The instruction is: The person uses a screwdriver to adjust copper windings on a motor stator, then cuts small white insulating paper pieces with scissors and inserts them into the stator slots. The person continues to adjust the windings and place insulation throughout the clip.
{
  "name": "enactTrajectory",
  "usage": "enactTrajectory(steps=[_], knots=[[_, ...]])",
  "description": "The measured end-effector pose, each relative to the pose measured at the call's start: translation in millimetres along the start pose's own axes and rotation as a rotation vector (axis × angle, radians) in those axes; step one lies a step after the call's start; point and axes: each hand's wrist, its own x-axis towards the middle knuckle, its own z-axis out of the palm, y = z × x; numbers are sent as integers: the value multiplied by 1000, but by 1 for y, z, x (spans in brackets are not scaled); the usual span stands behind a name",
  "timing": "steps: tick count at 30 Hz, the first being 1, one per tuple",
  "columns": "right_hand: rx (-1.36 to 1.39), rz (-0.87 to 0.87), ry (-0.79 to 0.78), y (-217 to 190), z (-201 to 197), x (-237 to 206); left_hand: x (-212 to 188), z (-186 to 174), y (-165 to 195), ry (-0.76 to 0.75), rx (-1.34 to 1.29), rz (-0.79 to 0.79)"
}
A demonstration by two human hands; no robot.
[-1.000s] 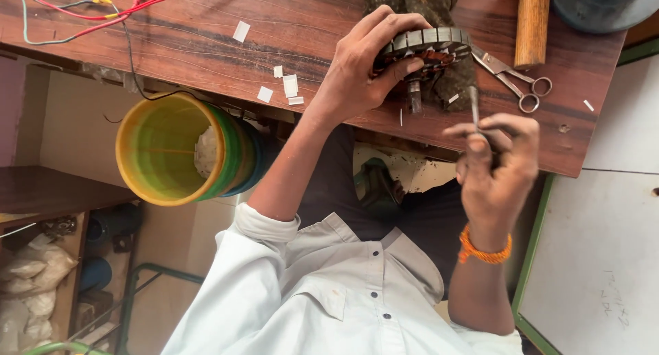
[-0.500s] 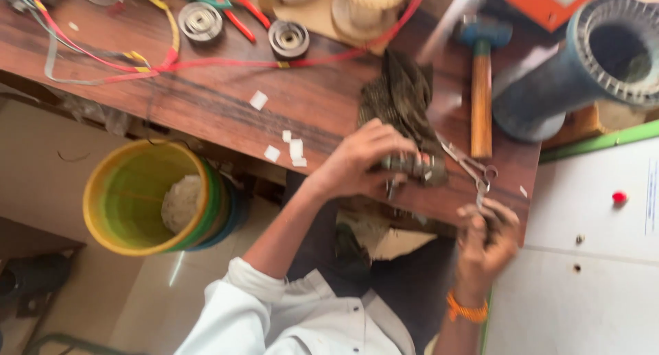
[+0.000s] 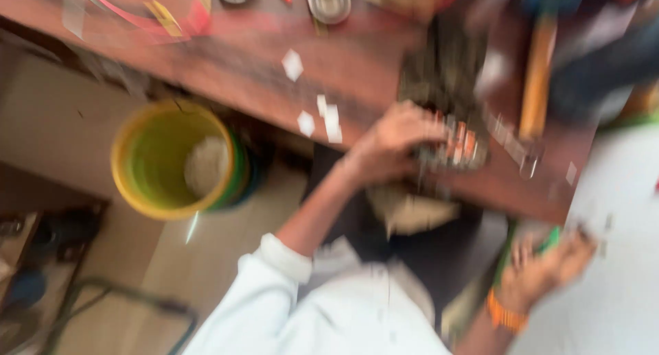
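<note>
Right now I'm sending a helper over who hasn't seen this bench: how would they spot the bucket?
Start at the long reddish wooden bench. Look just below its near edge, left of the person's left arm, on the floor. The bucket is round and open-topped, the only bright yellow-green thing there, with something pale inside.

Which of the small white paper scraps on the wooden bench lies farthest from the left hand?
The lone scrap higher up the bench; the other three cluster near the bench's front edge, closer to the left hand.
</note>
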Motion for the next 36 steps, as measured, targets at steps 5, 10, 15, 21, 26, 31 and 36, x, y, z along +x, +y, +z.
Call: enactTrajectory(steps=[5, 10, 15, 21, 26, 31, 36], knots=[[29, 367, -150, -24, 11, -18, -10, 8, -5, -8, 25, 12], [44, 339, -363, -40, 20, -28, 0, 8, 0, 15, 72, 37], [-198, 279, -235, -35, 19, -27, 21, 11, -9, 25, 26, 56], [-485, -62, -283, -28, -7, 6, 41, 3, -15, 54, 22, 29], [-250, -202, -356, -33, -22, 21, 38, 7, -16, 52, 44, 52], [55, -292, -339, -51, 26, 44, 50, -2, -14, 38, -48, 55], [102, -217, -193, -54, 46, 55, 65, -11, -9, 19, -46, 9]])
